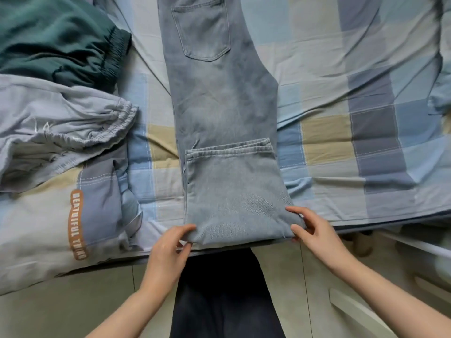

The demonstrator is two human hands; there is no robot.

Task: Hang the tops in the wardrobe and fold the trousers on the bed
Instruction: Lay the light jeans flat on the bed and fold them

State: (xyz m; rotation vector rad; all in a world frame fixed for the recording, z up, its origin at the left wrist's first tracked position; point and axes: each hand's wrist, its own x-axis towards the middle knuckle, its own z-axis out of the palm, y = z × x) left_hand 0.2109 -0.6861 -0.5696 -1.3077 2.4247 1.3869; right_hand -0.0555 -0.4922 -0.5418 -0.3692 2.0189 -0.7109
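Light blue jeans (219,98) lie lengthwise down the middle of the bed, back pocket up, legs doubled onto each other. Their hems are folded back over the legs, so a fold runs along the bed's near edge. My left hand (168,250) pinches the left corner of that fold between thumb and fingers. My right hand (314,230) grips the right corner, thumb on top and fingers curled under the cloth.
The bed carries a blue, grey and tan checked sheet (366,118). At the left lie dark green trousers (53,42) with an elastic waist, and below them pale grey trousers (61,128). A tiled floor (73,301) runs along the bed's near edge.
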